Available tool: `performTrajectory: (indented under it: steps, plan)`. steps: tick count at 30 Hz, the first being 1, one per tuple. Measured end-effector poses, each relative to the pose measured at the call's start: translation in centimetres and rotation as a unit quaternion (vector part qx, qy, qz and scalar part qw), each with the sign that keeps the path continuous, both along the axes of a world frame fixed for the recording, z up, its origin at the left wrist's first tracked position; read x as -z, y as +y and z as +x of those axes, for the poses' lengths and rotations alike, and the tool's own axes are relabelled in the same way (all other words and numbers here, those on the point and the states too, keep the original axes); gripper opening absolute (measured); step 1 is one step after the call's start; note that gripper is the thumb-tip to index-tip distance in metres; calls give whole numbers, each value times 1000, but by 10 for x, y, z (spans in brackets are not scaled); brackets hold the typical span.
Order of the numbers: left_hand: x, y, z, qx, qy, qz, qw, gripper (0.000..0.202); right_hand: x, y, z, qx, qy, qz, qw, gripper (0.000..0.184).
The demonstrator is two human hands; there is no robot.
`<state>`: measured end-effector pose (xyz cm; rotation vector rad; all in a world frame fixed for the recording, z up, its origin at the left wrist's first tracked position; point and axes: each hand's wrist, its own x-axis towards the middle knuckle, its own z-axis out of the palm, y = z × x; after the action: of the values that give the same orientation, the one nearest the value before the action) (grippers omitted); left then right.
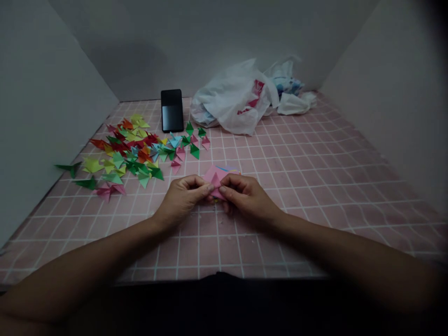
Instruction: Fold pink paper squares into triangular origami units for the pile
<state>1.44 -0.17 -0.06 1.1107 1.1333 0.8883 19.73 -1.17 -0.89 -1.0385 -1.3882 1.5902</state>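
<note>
Between my two hands is a piece of pink origami paper (215, 180), partly folded, with a small peak in its middle. My left hand (187, 193) pinches its left side between thumb and fingers. On the right side my right hand (247, 196) grips it the same way, thumb on top. Behind and under the held piece, sheets of coloured paper (227, 169) show pink, blue and orange edges; my fingers partly hide them. To the left lies a spread of folded paper cranes (140, 149) in red, yellow, green, blue and pink.
A dark smartphone (171, 111) stands upright at the back. White plastic bags (238, 95) lie crumpled at the back right, beside a smaller white and blue bundle (289, 86). A pink checked cloth (315, 186) covers the table, with pale walls on three sides.
</note>
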Motion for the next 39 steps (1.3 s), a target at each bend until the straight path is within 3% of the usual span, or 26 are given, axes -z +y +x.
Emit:
performTrajectory:
  steps: [10,28,39]
  plan:
    - [-4,-3,3,15,39,18,999,28,-1,0,0,9,-19,9,1000,25]
    - [4,3,-1,39,-101,-63,992,18,-3,-1,0,-43,-4,-34,998,25]
    - [2,3,-1,27,-78,-63,995,21,-2,0,0,-52,-29,-24,998,22]
